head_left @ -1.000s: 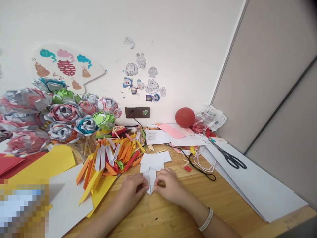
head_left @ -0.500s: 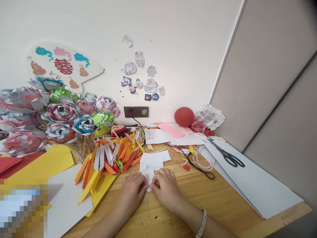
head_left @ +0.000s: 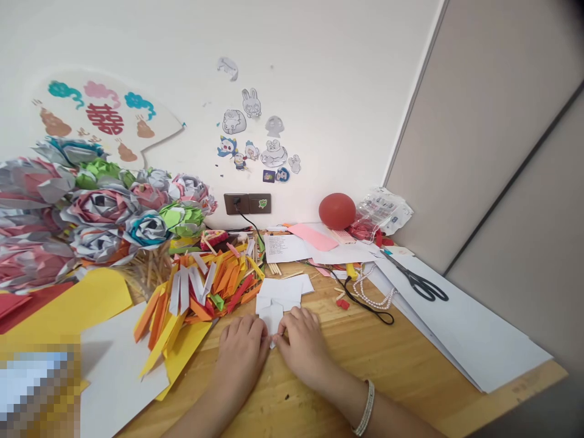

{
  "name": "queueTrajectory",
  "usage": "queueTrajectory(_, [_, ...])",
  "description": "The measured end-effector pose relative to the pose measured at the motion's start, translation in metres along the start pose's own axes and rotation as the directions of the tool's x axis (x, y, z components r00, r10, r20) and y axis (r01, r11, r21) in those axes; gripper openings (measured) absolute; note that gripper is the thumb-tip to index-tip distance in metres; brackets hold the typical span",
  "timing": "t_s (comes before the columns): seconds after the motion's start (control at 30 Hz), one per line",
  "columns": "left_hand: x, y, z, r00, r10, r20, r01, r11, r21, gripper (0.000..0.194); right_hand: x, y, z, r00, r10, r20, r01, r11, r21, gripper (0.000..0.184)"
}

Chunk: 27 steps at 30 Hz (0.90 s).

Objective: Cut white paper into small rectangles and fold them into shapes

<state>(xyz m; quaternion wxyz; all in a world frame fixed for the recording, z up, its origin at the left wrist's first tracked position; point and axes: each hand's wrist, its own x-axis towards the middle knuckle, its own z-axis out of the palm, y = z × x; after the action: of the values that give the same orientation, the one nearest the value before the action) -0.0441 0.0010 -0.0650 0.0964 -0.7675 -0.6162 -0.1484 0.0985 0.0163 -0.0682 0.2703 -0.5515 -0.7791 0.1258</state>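
Note:
A small folded piece of white paper (head_left: 272, 317) lies on the wooden table between my hands, its near end narrowed to a point. My left hand (head_left: 244, 348) grips its left edge with thumb and fingers closed near that point. From the other side, my right hand (head_left: 301, 340) pinches the right edge, the two thumbs almost meeting. The paper's near tip is partly hidden by my fingers. Just beyond it, more white paper pieces (head_left: 279, 293) lie flat, touching or overlapping its far end.
Folded coloured paper strips (head_left: 223, 277) are heaped at left, below several paper flowers (head_left: 104, 207). White sheets (head_left: 465, 322) with black-handled scissors (head_left: 424, 285) lie on the right. A black cord (head_left: 371, 313), a bead string (head_left: 376, 301) and a red balloon (head_left: 337, 211) are farther back.
My thumbs have come closer together over the paper's near point, covering more of it. The right hand has shifted slightly left. The whole view has turned a little.

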Motion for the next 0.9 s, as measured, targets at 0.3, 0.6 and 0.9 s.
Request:
queueTrajectory(0.3, [-0.009,-0.005,-0.004,0.916,0.362,-0.172,-0.368,0.930,-0.005,0.021,0.001,0.001,0.002,1.000,0.013,0.000,-0.013,1.000,0.017,0.008])
queueTrajectory(0.6, [-0.018,-0.006,0.000,0.817,0.529,-0.228,-0.496,0.848,0.190,0.030,0.006,0.011,-0.002,0.999,0.030,0.027,-0.032,0.996,0.085,0.012])
queueTrajectory(0.9, [-0.015,-0.019,0.006,0.772,0.579,-0.263,-0.574,0.812,0.106,0.029,0.009,0.011,-0.005,0.998,0.045,0.038,-0.048,0.994,0.097,0.012])
